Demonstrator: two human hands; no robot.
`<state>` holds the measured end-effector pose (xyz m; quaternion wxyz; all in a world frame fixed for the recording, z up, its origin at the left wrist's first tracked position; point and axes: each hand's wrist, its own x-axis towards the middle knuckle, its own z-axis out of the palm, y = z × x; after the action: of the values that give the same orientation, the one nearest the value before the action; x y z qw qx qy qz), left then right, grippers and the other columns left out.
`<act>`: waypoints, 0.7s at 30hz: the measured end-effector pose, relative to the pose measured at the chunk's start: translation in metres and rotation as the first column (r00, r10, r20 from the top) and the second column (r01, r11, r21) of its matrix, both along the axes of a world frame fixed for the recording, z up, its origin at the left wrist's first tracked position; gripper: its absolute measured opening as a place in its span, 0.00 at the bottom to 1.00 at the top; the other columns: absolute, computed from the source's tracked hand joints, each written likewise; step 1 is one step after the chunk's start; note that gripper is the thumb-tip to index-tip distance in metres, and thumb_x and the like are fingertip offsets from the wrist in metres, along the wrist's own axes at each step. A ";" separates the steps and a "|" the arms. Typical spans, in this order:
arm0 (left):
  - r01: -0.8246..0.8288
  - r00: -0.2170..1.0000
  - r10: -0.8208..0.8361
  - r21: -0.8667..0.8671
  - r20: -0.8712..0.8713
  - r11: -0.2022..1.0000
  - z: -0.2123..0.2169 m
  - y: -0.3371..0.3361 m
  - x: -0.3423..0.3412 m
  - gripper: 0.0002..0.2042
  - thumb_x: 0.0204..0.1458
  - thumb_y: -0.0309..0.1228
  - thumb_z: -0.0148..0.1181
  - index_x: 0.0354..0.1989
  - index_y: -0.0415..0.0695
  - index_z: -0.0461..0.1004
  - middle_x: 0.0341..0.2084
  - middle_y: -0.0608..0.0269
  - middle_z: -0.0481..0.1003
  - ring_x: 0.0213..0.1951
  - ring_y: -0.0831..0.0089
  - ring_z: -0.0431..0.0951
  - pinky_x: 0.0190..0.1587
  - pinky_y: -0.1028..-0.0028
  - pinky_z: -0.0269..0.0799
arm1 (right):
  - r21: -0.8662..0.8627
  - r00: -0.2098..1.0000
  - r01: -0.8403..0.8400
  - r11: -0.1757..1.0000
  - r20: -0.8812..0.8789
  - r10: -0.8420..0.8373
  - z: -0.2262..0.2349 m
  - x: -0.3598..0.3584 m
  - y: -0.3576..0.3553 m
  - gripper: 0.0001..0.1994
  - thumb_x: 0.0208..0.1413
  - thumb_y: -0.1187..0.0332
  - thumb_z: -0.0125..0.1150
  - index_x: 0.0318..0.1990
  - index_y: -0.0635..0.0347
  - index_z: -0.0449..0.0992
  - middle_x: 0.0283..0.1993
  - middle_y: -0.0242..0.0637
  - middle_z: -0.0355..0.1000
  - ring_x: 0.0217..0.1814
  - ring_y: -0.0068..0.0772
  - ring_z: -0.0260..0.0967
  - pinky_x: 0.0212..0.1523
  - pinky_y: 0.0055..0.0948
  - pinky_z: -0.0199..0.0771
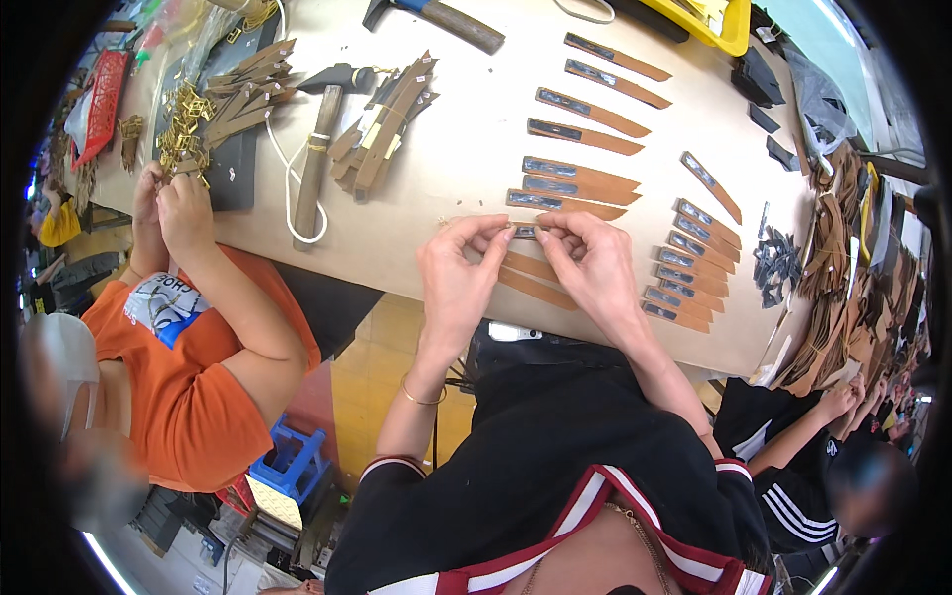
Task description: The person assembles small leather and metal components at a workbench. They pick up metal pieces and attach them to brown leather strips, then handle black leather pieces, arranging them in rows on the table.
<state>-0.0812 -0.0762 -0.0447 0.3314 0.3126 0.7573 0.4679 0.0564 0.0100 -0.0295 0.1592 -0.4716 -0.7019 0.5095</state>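
L hand (460,260) & R hand (599,262) each have a grip clamped on opp. ends of the dark-faced strip (525,233), which might skew w/ uneven thumb pressure.

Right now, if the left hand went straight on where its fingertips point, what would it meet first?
Past the small dark piece that it pinches, probably the right hand opposite, though depth is hard to judge.

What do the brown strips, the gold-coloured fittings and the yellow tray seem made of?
Brown strips: probably leather or imitation, matte, flat and evenly coloured. Gold-coloured fittings: likely metal, polished, given their bright glints. Yellow tray: apparently plastic, smooth, with a moulded-looking rim.
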 end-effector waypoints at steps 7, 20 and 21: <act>0.004 0.997 -0.005 -0.007 -0.083 1.000 -0.002 0.003 0.003 0.07 0.48 0.20 0.66 0.36 0.35 0.81 0.27 0.58 0.80 0.26 0.75 0.76 0.33 0.75 0.72 | 0.004 0.999 0.011 1.000 -0.030 -0.011 -0.005 0.000 -0.003 0.10 0.55 0.77 0.61 0.44 0.68 0.74 0.25 0.37 0.73 0.23 0.25 0.71 0.26 0.26 0.71; 0.035 0.994 -0.039 -0.041 -0.105 0.999 -0.001 0.005 0.000 0.07 0.48 0.20 0.66 0.36 0.34 0.81 0.27 0.59 0.80 0.26 0.79 0.74 0.33 0.77 0.72 | 0.049 0.999 -0.004 0.999 -0.034 0.005 -0.006 -0.002 -0.004 0.10 0.55 0.78 0.61 0.44 0.66 0.70 0.24 0.36 0.72 0.21 0.24 0.70 0.24 0.26 0.70; 0.039 0.993 -0.043 -0.035 -0.109 0.999 -0.001 0.006 0.000 0.07 0.48 0.19 0.66 0.36 0.34 0.81 0.27 0.59 0.80 0.26 0.79 0.74 0.33 0.77 0.72 | 0.043 1.000 -0.002 0.999 -0.030 0.004 -0.006 -0.002 -0.004 0.10 0.55 0.78 0.61 0.44 0.66 0.70 0.24 0.36 0.72 0.20 0.24 0.70 0.24 0.26 0.70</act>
<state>-0.0808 -0.0704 -0.0452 0.3037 0.3481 0.7752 0.4308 0.0542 0.0058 -0.0356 0.1789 -0.4593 -0.7109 0.5016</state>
